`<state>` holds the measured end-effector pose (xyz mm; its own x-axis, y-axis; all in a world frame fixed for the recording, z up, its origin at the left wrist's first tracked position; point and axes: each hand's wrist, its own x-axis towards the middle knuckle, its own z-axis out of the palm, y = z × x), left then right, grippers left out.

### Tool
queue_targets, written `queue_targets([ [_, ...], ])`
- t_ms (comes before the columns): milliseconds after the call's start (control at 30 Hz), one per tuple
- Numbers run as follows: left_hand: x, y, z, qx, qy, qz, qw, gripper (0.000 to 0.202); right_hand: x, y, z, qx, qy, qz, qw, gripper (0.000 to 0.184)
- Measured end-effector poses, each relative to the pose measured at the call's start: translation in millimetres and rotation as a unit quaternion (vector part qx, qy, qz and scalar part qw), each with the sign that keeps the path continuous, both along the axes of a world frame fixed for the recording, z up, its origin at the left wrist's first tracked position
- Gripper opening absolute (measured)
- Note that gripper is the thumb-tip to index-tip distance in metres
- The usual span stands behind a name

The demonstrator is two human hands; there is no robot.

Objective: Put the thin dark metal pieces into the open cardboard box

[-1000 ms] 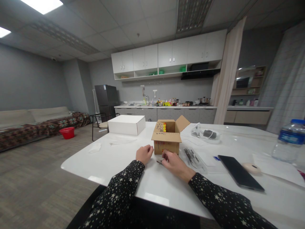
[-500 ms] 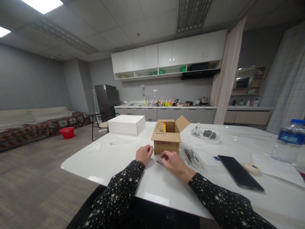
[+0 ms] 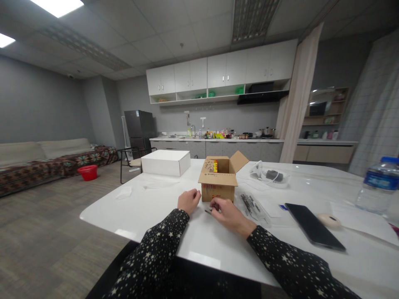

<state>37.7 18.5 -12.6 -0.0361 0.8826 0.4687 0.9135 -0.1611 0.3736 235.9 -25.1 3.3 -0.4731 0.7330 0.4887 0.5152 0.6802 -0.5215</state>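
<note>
My left hand (image 3: 188, 200) rests on the white table (image 3: 156, 207) as a loose fist, holding nothing that I can see. My right hand (image 3: 227, 211) lies just to its right with the fingers closed on a small dark thin object (image 3: 208, 211) whose tip sticks out towards the left hand. Both hands sit right in front of an open cardboard box (image 3: 220, 178) with red print on its side. A clear packet of thin dark pieces (image 3: 252, 204) lies to the right of my right hand.
A closed white box (image 3: 166, 162) stands at the far left of the table. A black phone (image 3: 314, 224), a beige mouse (image 3: 328, 219), a water bottle (image 3: 378, 184) and a white device with cable (image 3: 270, 175) lie to the right. Kitchen counter behind, sofa and red basin at left.
My right hand's fingers shifted slightly on the small dark object. The left hand has stayed in place.
</note>
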Motion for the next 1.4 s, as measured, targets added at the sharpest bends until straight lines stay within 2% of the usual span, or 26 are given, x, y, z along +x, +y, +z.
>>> queue_targets([
  [200,1,0,0.8,0.004,-0.001,-0.002,1.0,0.041,-2,1,-3.8,-0.027,0.001,0.029,0.999,0.017],
  [467,0,-1,0.4,0.0,-0.001,-0.002,1.0,0.041,-3,3,-7.2,-0.068,-0.011,0.037,0.997,0.01],
  [700,0,-1,0.2,-0.002,0.002,0.0,1.0,0.041,-4,-2,3.0,-0.036,0.027,0.05,0.998,0.011],
  [867,-2,-2,2.2,-0.008,0.007,0.0,1.0,0.04,-9,-12,25.9,-0.041,0.049,0.086,0.994,0.015],
  [1067,-5,-3,2.3,-0.011,0.012,-0.002,1.0,0.041,-13,-14,70.2,-0.054,0.121,0.122,0.984,0.02],
  [1267,-6,0,-1.4,-0.005,0.013,0.001,1.0,0.04,-7,11,116.0,-0.032,0.189,0.095,0.977,0.026],
  [1400,-6,1,-2.4,-0.004,0.013,0.0,1.0,0.04,-3,37,124.6,-0.018,0.217,0.042,0.975,0.029],
])
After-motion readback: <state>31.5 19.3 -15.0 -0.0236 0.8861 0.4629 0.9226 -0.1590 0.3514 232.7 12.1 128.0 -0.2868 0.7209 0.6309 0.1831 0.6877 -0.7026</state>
